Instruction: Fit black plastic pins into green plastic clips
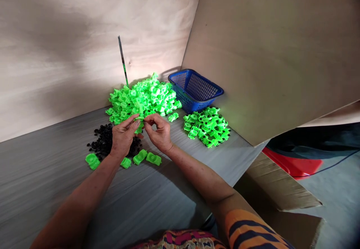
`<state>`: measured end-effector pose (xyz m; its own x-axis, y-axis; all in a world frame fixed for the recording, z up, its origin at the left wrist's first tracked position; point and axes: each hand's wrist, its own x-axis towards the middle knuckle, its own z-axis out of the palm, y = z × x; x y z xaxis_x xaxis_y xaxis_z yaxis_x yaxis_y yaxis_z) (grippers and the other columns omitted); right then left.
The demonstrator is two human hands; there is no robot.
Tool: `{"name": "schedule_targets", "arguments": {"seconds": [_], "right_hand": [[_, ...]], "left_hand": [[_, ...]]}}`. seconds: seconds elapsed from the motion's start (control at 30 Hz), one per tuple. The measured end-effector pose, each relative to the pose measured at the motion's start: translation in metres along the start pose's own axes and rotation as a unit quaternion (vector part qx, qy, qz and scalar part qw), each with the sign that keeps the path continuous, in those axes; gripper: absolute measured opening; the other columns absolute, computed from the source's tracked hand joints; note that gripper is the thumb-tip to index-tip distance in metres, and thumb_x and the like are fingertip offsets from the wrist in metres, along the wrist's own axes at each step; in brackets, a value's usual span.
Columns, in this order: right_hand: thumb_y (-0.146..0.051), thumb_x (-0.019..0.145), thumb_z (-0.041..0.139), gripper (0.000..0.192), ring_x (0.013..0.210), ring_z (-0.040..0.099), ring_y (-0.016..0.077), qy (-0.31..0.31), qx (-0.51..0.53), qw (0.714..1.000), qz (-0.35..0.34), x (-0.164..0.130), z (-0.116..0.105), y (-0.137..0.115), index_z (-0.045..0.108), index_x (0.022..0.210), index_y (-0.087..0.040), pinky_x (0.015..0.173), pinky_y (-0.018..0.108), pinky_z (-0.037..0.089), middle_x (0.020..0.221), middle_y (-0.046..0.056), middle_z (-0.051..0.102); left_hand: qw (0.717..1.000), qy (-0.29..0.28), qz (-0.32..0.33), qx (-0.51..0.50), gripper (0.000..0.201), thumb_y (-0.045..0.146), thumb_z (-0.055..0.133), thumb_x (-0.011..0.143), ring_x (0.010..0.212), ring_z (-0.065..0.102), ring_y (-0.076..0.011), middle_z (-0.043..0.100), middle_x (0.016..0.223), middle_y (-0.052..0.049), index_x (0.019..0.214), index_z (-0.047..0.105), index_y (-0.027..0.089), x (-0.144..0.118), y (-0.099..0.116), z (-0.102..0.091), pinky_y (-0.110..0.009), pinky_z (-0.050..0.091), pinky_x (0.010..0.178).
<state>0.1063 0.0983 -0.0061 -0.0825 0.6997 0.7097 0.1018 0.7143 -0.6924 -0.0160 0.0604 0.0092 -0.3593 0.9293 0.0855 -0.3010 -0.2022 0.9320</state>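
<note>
Between my two hands is a bright green toy car body, partly hidden by fingers. My left hand is closed on it from the left side. My right hand is pinched at its right edge, around a small dark piece that looks like a black wheel. Under and beside my left hand lies a pile of small black wheels. Several loose green car bodies lie on the table nearer to me. Just beyond my hands rises a big heap of green car bodies.
A blue mesh basket stands at the back right against the board wall. In front of it sits a pile of green cars with black wheels. A thin upright rod rises behind the heap. Cardboard is beyond the table's right edge.
</note>
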Motion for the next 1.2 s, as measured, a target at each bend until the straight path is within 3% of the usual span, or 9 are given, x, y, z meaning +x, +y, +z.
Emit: {"name": "schedule_targets", "arguments": {"seconds": [0.73, 0.9, 1.07, 1.2], "right_hand": [[-0.025, 0.092, 0.058, 0.014, 0.069, 0.056, 0.0118, -0.024, 0.036, 0.999, 0.018, -0.002, 0.003, 0.007, 0.061, 0.079, -0.022, 0.069, 0.027, 0.048, 0.075, -0.001, 0.062], [-0.029, 0.092, 0.06, 0.014, 0.07, 0.056, 0.0126, -0.039, 0.05, 0.996, 0.063, -0.003, 0.007, 0.014, 0.061, 0.08, -0.022, 0.069, 0.028, 0.048, 0.077, 0.0, 0.062], [-0.034, 0.089, 0.064, 0.012, 0.072, 0.057, 0.0133, -0.064, 0.099, 0.984, 0.134, 0.0, 0.009, 0.033, 0.065, 0.089, -0.022, 0.069, 0.028, 0.049, 0.079, -0.001, 0.061], [-0.017, 0.083, 0.062, 0.004, 0.068, 0.053, 0.0126, -0.117, -0.025, 0.974, 0.191, -0.003, 0.007, 0.056, 0.065, 0.083, -0.019, 0.068, 0.026, 0.044, 0.072, -0.003, 0.06]], "left_hand": [[0.999, 0.01, 0.019, 0.034, 0.044, 0.042, 0.092, 0.057, 0.056, 0.054, -0.0091, 0.066, 0.067, 0.001, 0.091, 0.083, 0.015, 0.002, 0.003, -0.001, -0.021, 0.053, 0.044], [0.999, 0.006, 0.019, 0.031, 0.041, 0.039, 0.09, 0.059, 0.053, 0.05, -0.0076, 0.06, 0.062, 0.003, 0.091, 0.083, 0.015, 0.005, -0.002, -0.004, -0.02, 0.052, 0.044], [0.999, -0.007, -0.034, 0.002, 0.043, 0.04, 0.091, 0.061, 0.056, 0.06, -0.0109, 0.065, 0.069, 0.0, 0.093, 0.079, 0.014, 0.018, -0.007, -0.012, -0.022, 0.055, 0.047], [0.996, 0.038, -0.073, -0.03, 0.034, 0.028, 0.081, 0.074, 0.066, 0.071, -0.0164, 0.069, 0.076, -0.002, 0.104, 0.072, 0.016, 0.035, -0.006, -0.026, -0.032, 0.064, 0.063]]}}
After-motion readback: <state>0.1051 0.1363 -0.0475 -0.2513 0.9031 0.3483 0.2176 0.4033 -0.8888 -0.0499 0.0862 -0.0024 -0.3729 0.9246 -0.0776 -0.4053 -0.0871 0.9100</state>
